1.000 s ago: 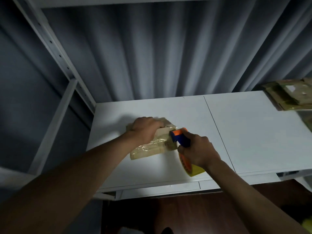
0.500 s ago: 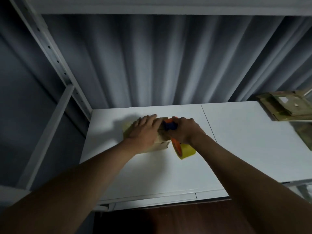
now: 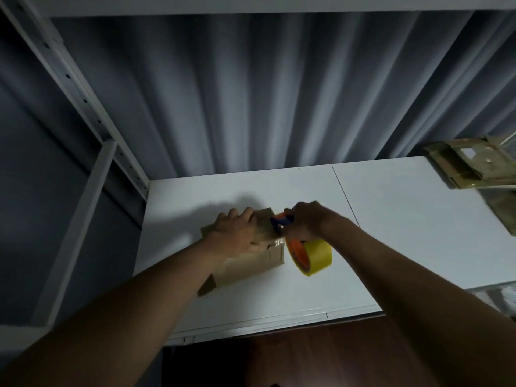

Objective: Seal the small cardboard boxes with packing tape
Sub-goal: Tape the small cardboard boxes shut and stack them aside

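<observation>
A white shelf board [image 3: 405, 219] carries everything, split by a thin seam that runs from its back edge toward the front. Behind the back edge hangs a grey pleated curtain [image 3: 251, 93], and a perforated white metal upright [image 3: 81, 99] rises from the back left corner. At the right edge lies a stack of flattened cardboard boxes [image 3: 472, 166], glossy with tape, well apart from the hands.

Left of the seam, about midway between back and front edges, sits the small cardboard box [image 3: 251, 263], plain brown, with one loose flap sticking out at its front left corner. The left hand [image 3: 237, 236] lies over its top, fingers bent over the far side, pressing it down. The right hand [image 3: 307, 222] is wrapped round the blue and orange tape dispenser [image 3: 282, 223], set against the box's right end. The yellow tape roll [image 3: 315, 256] hangs below that hand, just beside the box. A short shiny strip of tape [image 3: 279, 243] shows on the box's upper right corner.
</observation>
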